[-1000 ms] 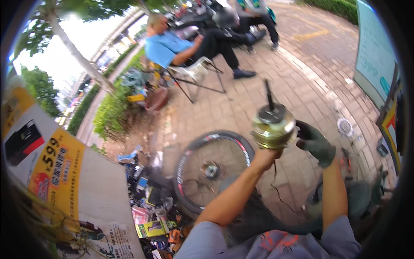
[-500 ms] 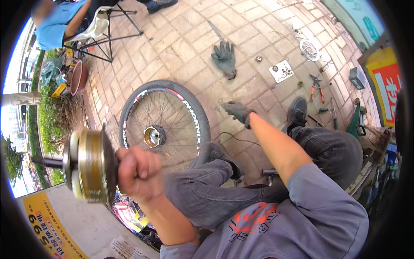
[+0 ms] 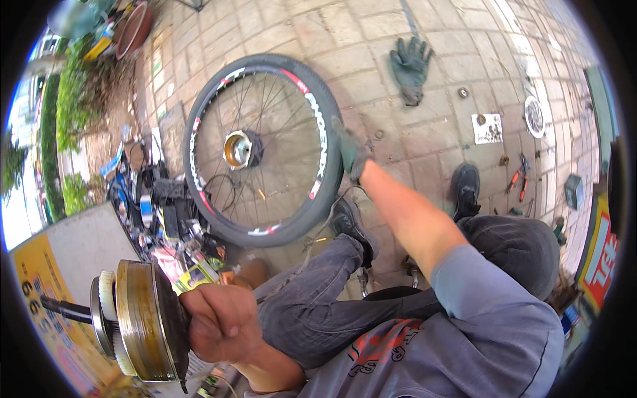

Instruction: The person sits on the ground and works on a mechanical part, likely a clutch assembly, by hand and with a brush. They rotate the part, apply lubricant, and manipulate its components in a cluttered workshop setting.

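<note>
My bare left hand (image 3: 219, 322) is closed on a brass-coloured motor core (image 3: 147, 320) with white gears and a black shaft, held at lower left. Wearing a dark green glove, my right hand (image 3: 352, 149) reaches to the right edge of a black bicycle tire (image 3: 322, 199); its fingers are smeared, so their grip is unclear. The wheel lies flat on the paving, with an open metal hub (image 3: 240, 150) at its middle and a cable trailing beside it. A loose glove (image 3: 411, 69) lies above my right hand.
A brake disc (image 3: 534, 116), a white sheet with small parts (image 3: 487, 130) and red-handled pliers (image 3: 515, 179) lie at right. A pile of tools and boxes (image 3: 159, 205) stands left of the wheel, near a board (image 3: 99, 232). Planter bowl (image 3: 131, 30) at upper left; signboard (image 3: 594, 252) at right.
The view has swung down to the paving, leaving the seated people out. My left hand has lowered the motor core to lower left; my right hand has left it and moved onto the tire.
</note>
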`<state>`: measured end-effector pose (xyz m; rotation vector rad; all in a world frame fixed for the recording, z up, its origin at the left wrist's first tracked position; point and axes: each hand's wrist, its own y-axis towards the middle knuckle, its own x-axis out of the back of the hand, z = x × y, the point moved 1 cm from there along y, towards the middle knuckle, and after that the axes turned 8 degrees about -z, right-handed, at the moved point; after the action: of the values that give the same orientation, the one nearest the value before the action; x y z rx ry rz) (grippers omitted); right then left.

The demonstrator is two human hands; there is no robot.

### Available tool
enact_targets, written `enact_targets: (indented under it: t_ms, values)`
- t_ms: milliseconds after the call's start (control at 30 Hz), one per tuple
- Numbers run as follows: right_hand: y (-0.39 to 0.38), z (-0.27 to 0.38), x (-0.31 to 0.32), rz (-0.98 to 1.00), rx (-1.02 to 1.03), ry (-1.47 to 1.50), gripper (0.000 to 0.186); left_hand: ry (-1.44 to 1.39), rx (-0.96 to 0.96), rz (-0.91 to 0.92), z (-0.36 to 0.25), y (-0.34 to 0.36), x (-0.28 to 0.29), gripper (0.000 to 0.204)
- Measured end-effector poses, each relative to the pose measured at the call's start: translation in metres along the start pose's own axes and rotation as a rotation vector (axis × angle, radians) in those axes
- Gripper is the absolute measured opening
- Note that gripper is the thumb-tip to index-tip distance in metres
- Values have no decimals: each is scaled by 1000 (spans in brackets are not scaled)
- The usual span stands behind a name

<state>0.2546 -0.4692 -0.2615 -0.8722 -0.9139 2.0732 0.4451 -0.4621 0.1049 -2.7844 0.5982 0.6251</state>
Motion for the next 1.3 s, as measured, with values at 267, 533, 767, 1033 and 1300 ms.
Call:
enact_targets:
  t_ms: [267, 533, 767, 1033, 1300]
  values:
    - [-9, 65, -7, 106, 254, -92, 94, 72, -223, -116, -9, -51, 36, 28]
    - [-114, 122, -15, 212, 244, -455, 81, 74, -145, -343, -19, -67, 54, 21]
    - [-227, 190, -66, 471, 647, -722, 76, 346, -452, -235, 7, -63, 71, 33]
    - [-309, 179, -75, 508, 565, -677, 71, -10, -419, -222, -6, -84, 59, 7]
    - [-294, 149, -91, 350, 586, -831, 56, 258, -589, -214, -12, -100, 84, 10]
